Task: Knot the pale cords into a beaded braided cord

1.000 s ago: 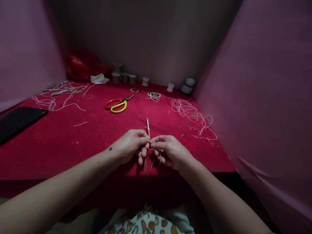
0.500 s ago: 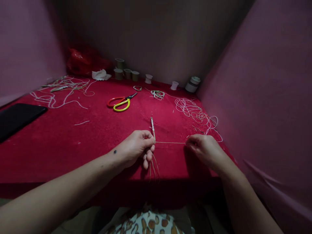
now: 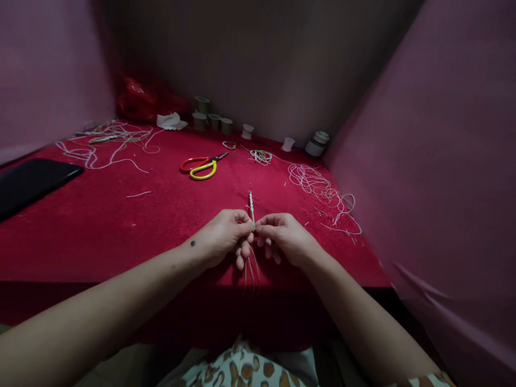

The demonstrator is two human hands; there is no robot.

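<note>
A slim braided cord [image 3: 251, 202], white and pale green, runs from its far end on the red cloth toward me. My left hand [image 3: 231, 235] pinches its near end between thumb and forefinger. Right beside it, the thumb and forefinger of my right hand [image 3: 284, 235] are pressed together at the same spot, with the cord between the two hands. The exact strand in the right fingertips is hidden. Several loose thin strands [image 3: 251, 269] hang down below the fingers toward the table's front edge.
Scissors [image 3: 204, 165] with red and yellow handles lie beyond my left hand. A black phone [image 3: 38, 183] is at far left. Tangled cords lie left [image 3: 116, 141] and right [image 3: 312, 180]. Thread spools [image 3: 200, 121], a red plastic bag [image 3: 141, 99] and a jar [image 3: 317, 143] line the back.
My right hand has moved left from the far end of a taut strand to meet the left hand at the braid. The left hand keeps its pinch. The view has shifted slightly.
</note>
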